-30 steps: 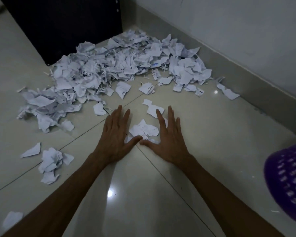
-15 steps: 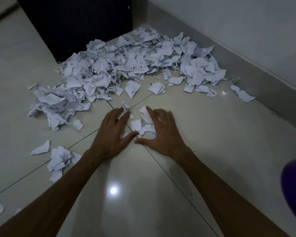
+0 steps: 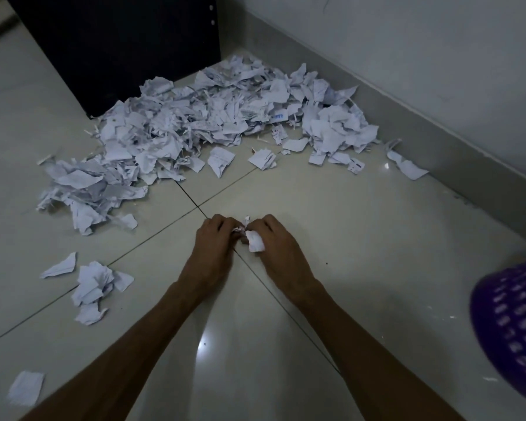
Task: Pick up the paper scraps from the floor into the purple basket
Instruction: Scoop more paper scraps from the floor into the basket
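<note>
Clutching a small wad of crumpled white paper scraps [image 3: 254,240] between them, my left hand [image 3: 214,238] and right hand [image 3: 271,238] meet just above the pale tiled floor [image 3: 346,226], each grip clenched on the wad. I judge this the gathering step; next comes a carry rightward to the purple perforated plastic basket [image 3: 510,323] at the frame's edge. Beyond, the big heap of torn white paper [image 3: 195,129] waits in the corner.

from my feed i see two bare forearms running up from the bottom edge, slim and long, with no sleeves, cuffs, watch, bands or rings on them. the left hand [image 3: 214,238] and right hand [image 3: 271,241] are ungloved, knuckles and finger ridges showing in dim light.
</note>
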